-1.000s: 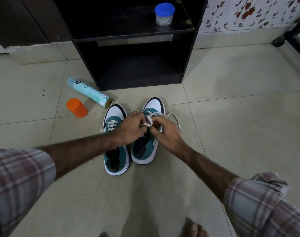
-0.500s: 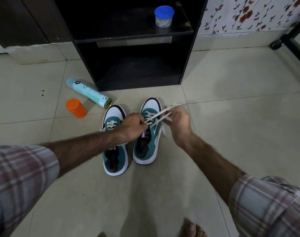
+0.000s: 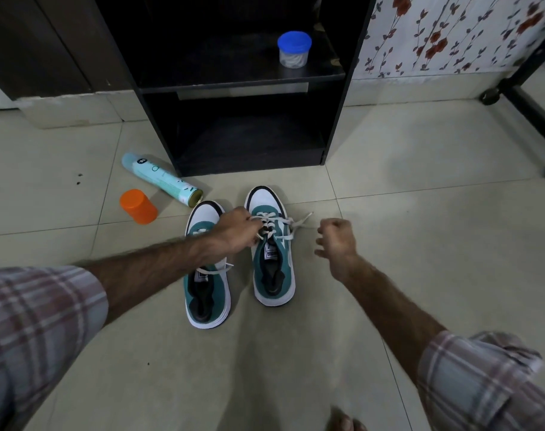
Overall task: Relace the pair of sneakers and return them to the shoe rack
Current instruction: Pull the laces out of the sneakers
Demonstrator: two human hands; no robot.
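Note:
Two teal-and-white sneakers stand side by side on the tiled floor, toes toward the black shoe rack (image 3: pixel 249 82). My left hand (image 3: pixel 234 231) reaches across the left sneaker (image 3: pixel 207 293) and pinches the white lace (image 3: pixel 296 223) over the eyelets of the right sneaker (image 3: pixel 274 275). The lace's loose ends trail off to the right of that shoe. My right hand (image 3: pixel 338 244) hovers to the right of the shoe, fingers loosely curled, apart from the lace and holding nothing. The left sneaker's lace hangs loose near its tongue.
A pale blue spray can (image 3: pixel 159 177) lies on the floor left of the rack, with an orange cap (image 3: pixel 138 206) beside it. A blue-lidded jar (image 3: pixel 293 49) stands on the rack's upper shelf. A black wheeled frame (image 3: pixel 526 104) stands at the right.
My right hand pulled the lace ends out to the right, then let go and moved further right. My left hand stayed on the right sneaker's lacing.

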